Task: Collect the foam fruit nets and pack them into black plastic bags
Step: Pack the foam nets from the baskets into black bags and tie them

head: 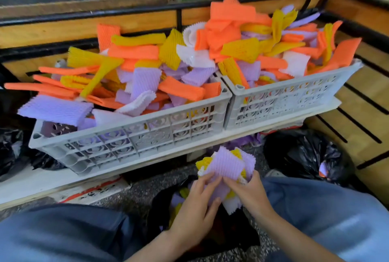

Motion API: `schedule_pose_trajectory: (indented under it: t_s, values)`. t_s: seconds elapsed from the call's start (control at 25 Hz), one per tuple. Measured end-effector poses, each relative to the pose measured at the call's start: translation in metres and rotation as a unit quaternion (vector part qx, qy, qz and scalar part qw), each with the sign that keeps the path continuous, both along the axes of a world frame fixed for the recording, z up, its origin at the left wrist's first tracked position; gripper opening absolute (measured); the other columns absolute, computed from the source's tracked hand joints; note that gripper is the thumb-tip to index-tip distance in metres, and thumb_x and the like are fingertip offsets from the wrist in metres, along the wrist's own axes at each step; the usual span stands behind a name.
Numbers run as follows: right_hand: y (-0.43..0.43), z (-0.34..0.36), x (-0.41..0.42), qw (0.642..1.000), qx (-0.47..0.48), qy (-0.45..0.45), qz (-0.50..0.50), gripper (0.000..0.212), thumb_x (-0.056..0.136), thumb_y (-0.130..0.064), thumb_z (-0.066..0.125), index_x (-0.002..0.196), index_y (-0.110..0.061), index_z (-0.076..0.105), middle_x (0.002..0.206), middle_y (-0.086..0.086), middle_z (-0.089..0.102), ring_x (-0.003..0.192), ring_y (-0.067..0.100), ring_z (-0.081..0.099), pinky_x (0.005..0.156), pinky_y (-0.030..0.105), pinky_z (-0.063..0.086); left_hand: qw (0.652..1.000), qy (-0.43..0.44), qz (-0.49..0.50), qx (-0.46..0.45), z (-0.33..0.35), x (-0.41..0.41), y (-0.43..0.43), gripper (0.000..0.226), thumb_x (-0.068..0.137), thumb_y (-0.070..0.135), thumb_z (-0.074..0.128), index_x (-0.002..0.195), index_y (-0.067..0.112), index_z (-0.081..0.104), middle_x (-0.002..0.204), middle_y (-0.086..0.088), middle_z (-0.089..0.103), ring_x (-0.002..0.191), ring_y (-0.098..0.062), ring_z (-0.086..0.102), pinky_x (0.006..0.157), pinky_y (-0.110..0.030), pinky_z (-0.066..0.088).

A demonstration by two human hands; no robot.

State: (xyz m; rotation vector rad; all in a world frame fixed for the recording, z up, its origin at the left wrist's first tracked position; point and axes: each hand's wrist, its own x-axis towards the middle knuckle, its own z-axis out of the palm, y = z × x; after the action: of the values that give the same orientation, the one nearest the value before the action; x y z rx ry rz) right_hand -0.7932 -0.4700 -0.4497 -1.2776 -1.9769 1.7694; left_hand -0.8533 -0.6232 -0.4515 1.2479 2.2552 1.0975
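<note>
Pinched in the grip of left hand (pixel 195 205) and right hand (pixel 249 195), the stack of nets (pixel 226 166) was held near, over the open bag (pixel 155 218). Packing was judged in hand; lowering into it was called for next.

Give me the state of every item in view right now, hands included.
left crate, heaped above its rim with foam nets.
right crate, heaped above its rim with foam nets.
net bundle, held above the open bag.
left hand, grips the net bundle.
right hand, grips the net bundle.
open bag, between the knees, some nets inside.
side bag, on the floor at right, crumpled, a few nets showing.
</note>
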Motion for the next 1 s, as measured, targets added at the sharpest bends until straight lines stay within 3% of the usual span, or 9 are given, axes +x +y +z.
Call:
schedule_pose_trajectory:
  t_s: [0.16,0.28,0.4,0.48,0.6,0.68,0.84,0.92,1.0]
  values:
    - [0.002,-0.018,0.001,0.999,-0.027,-0.021,-0.037,0.046,0.079,-0.014,0.073,0.112,-0.006,0.042,0.096,-0.001,0.052,0.096,0.017,0.053,0.066,0.028,0.041,0.999,0.011,0.007,-0.042,-0.019,-0.017,-0.015,0.053,0.086,0.038,0.046,0.136,0.019,0.044,0.133,0.011,0.036,0.128,-0.006,0.034,0.106,-0.014,0.027]
    - [-0.001,-0.027,0.003,0.998,-0.047,-0.022,-0.040,0.044,0.082,-0.015,0.071,0.113,-0.009,0.041,0.105,0.002,0.053,0.098,0.016,0.054,0.071,0.030,0.042,0.972,0.078,0.053,-0.216,-0.046,-0.032,-0.049,0.076,0.071,0.059,0.045,0.136,0.019,0.042,0.130,-0.001,0.040,0.121,-0.022,0.041,0.102,-0.031,0.033]
    - [-0.014,-0.033,0.009,0.999,-0.040,-0.027,0.016,0.043,0.081,-0.015,0.072,0.113,-0.011,0.043,0.105,-0.007,0.055,0.091,0.001,0.054,0.071,0.017,0.044,0.936,0.081,0.037,-0.339,-0.065,-0.032,-0.079,0.091,0.048,0.069,0.059,0.122,0.016,0.052,0.114,-0.010,0.057,0.101,-0.031,0.059,0.079,-0.041,0.051]
    - [-0.025,-0.038,0.011,0.995,-0.018,-0.036,0.086,0.043,0.080,-0.012,0.073,0.110,-0.016,0.042,0.100,-0.014,0.052,0.084,-0.010,0.048,0.064,0.004,0.041,0.930,0.080,0.072,-0.352,-0.077,-0.028,-0.093,0.098,0.034,0.053,0.082,0.118,0.014,0.051,0.108,-0.013,0.059,0.090,-0.034,0.064,0.068,-0.041,0.055]
    - [-0.037,-0.047,0.011,0.975,0.038,-0.078,0.205,0.046,0.075,-0.017,0.078,0.105,-0.019,0.042,0.096,-0.017,0.051,0.083,-0.010,0.049,0.066,0.004,0.040,0.942,-0.017,0.192,-0.276,-0.079,-0.027,-0.107,0.089,0.060,0.009,0.079,0.138,0.007,0.035,0.130,-0.020,0.042,0.115,-0.040,0.047,0.096,-0.044,0.043]
    - [-0.038,-0.055,0.006,0.951,0.098,-0.126,0.266,0.048,0.074,-0.025,0.079,0.102,-0.018,0.040,0.094,-0.012,0.054,0.083,0.002,0.055,0.066,0.015,0.042,0.925,-0.110,0.285,-0.225,-0.076,-0.034,-0.116,0.071,0.078,0.000,0.066,0.140,0.003,0.032,0.133,-0.019,0.036,0.123,-0.035,0.039,0.102,-0.036,0.035]
    - [-0.011,-0.070,-0.017,0.914,0.224,-0.203,0.272,0.048,0.076,-0.029,0.075,0.100,-0.016,0.037,0.098,0.003,0.055,0.091,0.024,0.058,0.061,0.031,0.031,0.890,-0.273,0.343,-0.130,-0.072,-0.054,-0.128,0.005,0.088,0.009,0.064,0.084,0.006,0.063,0.078,-0.008,0.064,0.078,-0.026,0.063,0.074,-0.039,0.049]
    - [0.004,-0.067,-0.033,0.911,0.265,-0.221,0.225,0.053,0.076,-0.030,0.074,0.112,-0.009,0.040,0.110,0.012,0.056,0.104,0.032,0.056,0.069,0.035,0.039,0.852,-0.372,0.366,-0.045,-0.065,-0.056,-0.122,0.015,0.092,0.013,0.059,0.085,0.000,0.064,0.066,-0.005,0.062,0.067,-0.019,0.062,0.068,-0.042,0.053]
    - [0.002,-0.055,-0.046,0.916,0.295,-0.200,0.184,0.063,0.076,-0.030,0.075,0.122,-0.006,0.040,0.115,0.012,0.055,0.108,0.031,0.054,0.075,0.037,0.042,0.814,-0.443,0.374,0.023,-0.051,-0.055,-0.108,0.014,0.094,0.014,0.055,0.094,0.004,0.065,0.064,0.000,0.064,0.063,-0.010,0.063,0.059,-0.026,0.053]
